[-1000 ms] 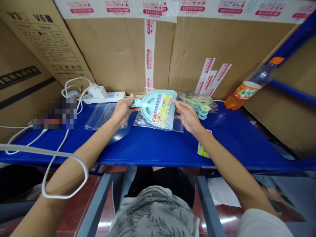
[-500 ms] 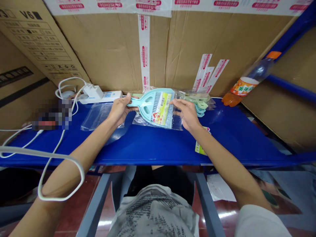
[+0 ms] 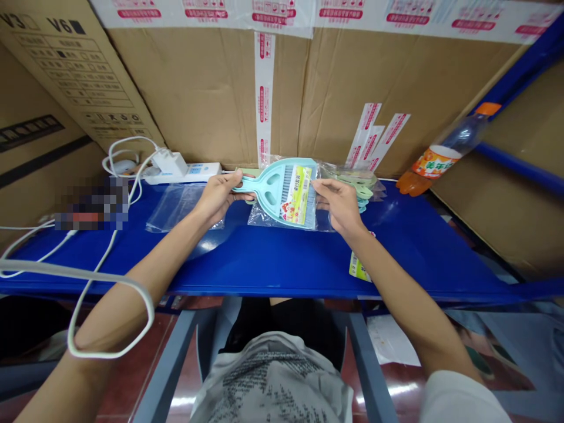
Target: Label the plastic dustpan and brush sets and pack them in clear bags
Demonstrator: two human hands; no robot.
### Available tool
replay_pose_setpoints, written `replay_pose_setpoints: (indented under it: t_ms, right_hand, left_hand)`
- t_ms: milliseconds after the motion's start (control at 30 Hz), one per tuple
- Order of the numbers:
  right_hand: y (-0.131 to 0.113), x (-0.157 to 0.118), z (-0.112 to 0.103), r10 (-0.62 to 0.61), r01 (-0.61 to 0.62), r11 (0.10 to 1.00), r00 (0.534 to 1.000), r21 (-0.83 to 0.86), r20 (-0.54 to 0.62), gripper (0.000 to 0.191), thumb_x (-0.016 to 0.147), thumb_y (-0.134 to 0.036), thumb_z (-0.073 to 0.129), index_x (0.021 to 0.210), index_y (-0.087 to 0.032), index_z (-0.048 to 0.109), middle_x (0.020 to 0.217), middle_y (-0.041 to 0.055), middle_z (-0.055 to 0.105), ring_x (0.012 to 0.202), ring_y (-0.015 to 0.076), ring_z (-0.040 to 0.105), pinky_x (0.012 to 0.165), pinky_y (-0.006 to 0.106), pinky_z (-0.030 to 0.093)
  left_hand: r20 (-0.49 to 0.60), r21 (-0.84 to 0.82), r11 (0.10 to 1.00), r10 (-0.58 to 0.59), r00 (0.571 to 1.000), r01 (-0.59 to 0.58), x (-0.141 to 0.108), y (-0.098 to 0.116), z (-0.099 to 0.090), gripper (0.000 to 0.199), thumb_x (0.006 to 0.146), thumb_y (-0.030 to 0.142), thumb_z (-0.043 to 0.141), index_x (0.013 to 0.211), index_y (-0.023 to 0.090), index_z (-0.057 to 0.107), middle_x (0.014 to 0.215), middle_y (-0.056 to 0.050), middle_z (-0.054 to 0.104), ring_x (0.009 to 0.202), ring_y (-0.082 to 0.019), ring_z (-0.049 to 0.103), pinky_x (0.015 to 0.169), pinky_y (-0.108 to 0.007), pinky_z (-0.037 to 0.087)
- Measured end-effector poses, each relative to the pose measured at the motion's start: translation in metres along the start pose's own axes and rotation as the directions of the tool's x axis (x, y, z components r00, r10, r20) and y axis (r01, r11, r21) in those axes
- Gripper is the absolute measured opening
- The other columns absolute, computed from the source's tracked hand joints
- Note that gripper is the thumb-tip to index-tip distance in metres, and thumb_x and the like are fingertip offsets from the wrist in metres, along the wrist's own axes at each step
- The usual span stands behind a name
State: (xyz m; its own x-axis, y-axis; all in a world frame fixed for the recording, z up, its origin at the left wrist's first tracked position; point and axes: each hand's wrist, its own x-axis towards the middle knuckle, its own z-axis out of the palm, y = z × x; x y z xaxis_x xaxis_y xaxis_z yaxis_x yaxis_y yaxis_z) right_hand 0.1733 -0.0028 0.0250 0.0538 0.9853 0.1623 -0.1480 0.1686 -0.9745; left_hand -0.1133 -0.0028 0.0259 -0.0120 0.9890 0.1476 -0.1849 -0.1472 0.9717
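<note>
A light-blue dustpan [image 3: 269, 187] with a grey-bristled brush [image 3: 287, 179] nested in it is held just above the table. My left hand [image 3: 222, 194] is closed around the handle end. A yellow-green and white label card [image 3: 296, 197] lies over the bristles. At the card's right edge, by the pan's wide rim, my right hand [image 3: 339, 202] pinches with thumb and forefinger; its other fingers are partly hidden. Clear plastic film [image 3: 259, 216] shows below and behind the pan; whether it encloses the pan I cannot tell.
Green and blue dustpans [image 3: 361, 189] in clear bags lie behind my right hand. Flat clear bags [image 3: 176, 205] are at left, near a white power strip [image 3: 200, 171] and cables. Another label card [image 3: 359, 267] lies by my right forearm. An orange drink bottle [image 3: 434, 161] leans at right.
Both hands and the dustpan have shifted slightly to the right in the picture. The view has tilted a little too. The hold of each hand looks the same.
</note>
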Motion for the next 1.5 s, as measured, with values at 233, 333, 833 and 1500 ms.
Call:
replay_pose_setpoints:
  t_ms: [233, 333, 833, 1500]
  right_hand:
    - [-0.001, 0.001, -0.001, -0.016, 0.017, 1.0, 1.0, -0.003, 0.011, 0.032, 0.065, -0.037, 0.097, 0.085, -0.024, 0.075, 0.075, -0.0024, 0.071, 0.06, 0.0111, 0.061, 0.052, 0.023, 0.056]
    - [0.001, 0.002, -0.001, -0.052, 0.051, 0.998, 0.999, -0.03, -0.011, 0.038, 0.064, -0.037, 0.098, 0.088, -0.025, 0.07, 0.072, -0.0041, 0.068, 0.059, 0.0112, 0.059, 0.05, 0.022, 0.052]
    - [-0.129, 0.116, -0.128, -0.321, 0.174, 0.866, 0.912, -0.47, -0.254, 0.062, 0.084, 0.018, 0.062, 0.132, -0.02, 0.052, 0.08, -0.0067, 0.068, 0.06, 0.0067, 0.058, 0.07, 0.031, 0.046]
    - [-0.045, 0.193, -0.102, -0.102, 0.301, 0.033, 0.949, -0.953, 0.297, 0.021, 0.097, -0.016, 0.077, 0.113, -0.007, 0.088, 0.106, 0.0213, 0.084, 0.091, 0.0173, 0.07, 0.083, 0.035, 0.042]
  left_hand:
    - [-0.006, -0.025, 0.999, -0.035, 0.999, 0.035, 0.002, -0.003, -0.001, 0.032, 0.103, 0.038, 0.075, 0.095, 0.008, 0.081, 0.079, -0.011, 0.078, 0.074, -0.022, 0.081, 0.074, -0.032, 0.072]
    - [0.05, -0.043, 0.998, -0.035, 0.998, 0.037, 0.002, -0.004, -0.001, 0.033, 0.101, 0.04, 0.078, 0.096, 0.007, 0.08, 0.079, -0.011, 0.079, 0.072, -0.022, 0.081, 0.071, -0.031, 0.071]
    - [0.4, -0.115, 0.99, -0.026, 0.916, 0.079, 0.003, 0.001, -0.01, 0.066, 0.112, 0.066, 0.045, 0.122, 0.007, 0.073, 0.111, -0.025, 0.083, 0.084, -0.026, 0.083, 0.07, -0.033, 0.065]
    - [0.306, 0.027, 0.991, -0.132, 0.943, 0.13, 0.004, -0.01, -0.007, 0.068, 0.105, 0.075, 0.053, 0.107, 0.011, 0.075, 0.095, -0.019, 0.085, 0.075, -0.022, 0.081, 0.068, -0.03, 0.062]
